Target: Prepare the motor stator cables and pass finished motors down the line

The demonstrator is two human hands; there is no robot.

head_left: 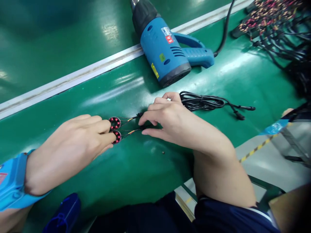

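Two small round motor stators (117,137) with red windings lie side by side on the green mat. My left hand (77,139) is closed on their left edges, fingertips pressed together there. Thin wires with yellow and red parts (131,132) run from the stators to black cable ends. Around these ends my right hand (170,118) has its thumb and fingers curled, and the palm hides part of the cables. Beyond that hand, the coiled black cables (204,101) lie bundled on the mat, their connectors (240,115) pointing right.
A blue heat gun (165,48) lies above my hands, across a pale strip (73,80) on the green mat (145,174). More wound stators (262,19) and black cables (279,42) are heaped at the upper right. A blue object (64,213) is at the lower left.
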